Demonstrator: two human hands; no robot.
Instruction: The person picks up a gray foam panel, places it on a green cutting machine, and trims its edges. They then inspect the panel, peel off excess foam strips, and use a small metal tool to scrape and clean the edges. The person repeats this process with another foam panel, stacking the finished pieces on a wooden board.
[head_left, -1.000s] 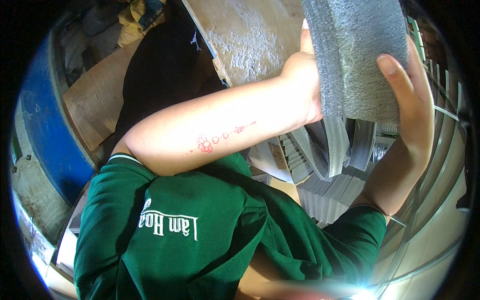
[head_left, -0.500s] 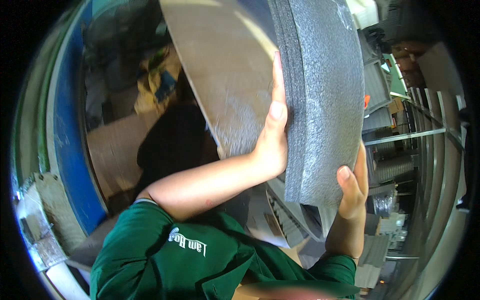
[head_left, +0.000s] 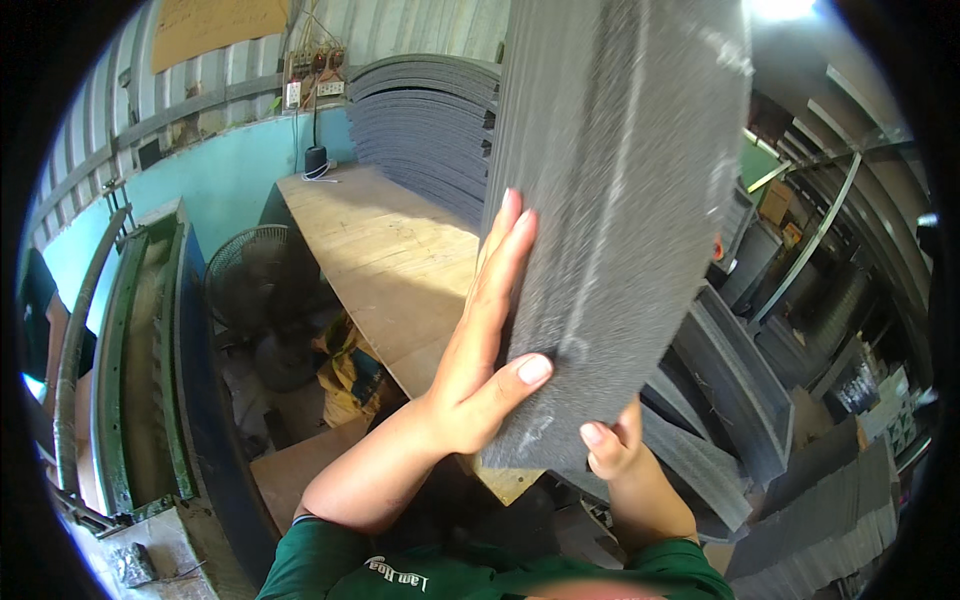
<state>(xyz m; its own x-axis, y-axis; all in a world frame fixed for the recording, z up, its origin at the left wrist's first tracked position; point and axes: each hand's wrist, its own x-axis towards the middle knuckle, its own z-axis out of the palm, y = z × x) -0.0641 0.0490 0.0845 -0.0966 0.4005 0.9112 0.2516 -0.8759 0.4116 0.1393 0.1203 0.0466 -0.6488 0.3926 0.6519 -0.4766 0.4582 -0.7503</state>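
Observation:
A thick bundle of long dark grey foam sheets rises in front of me, reaching past the top of the view. Its layered edges show along the left side. My left hand presses against that side, fingers stretched upward and thumb across the broad face. At the lower right corner my right hand grips the bundle, thumb in front; its other fingers are mostly hidden behind the foam. A wooden tabletop lies beyond my left hand, with the bundle covering its right part.
A tall pile of curved grey sheets stands on the table's far end beside a black spool. At left are a fan and a green-and-blue machine. Grey foam channels and stacked sheets crowd the right.
The view has tilted up, bringing the back wall and far pile into sight. The bundle now shows its broad face more; my left thumb has moved onto that face. Both hands still hold it.

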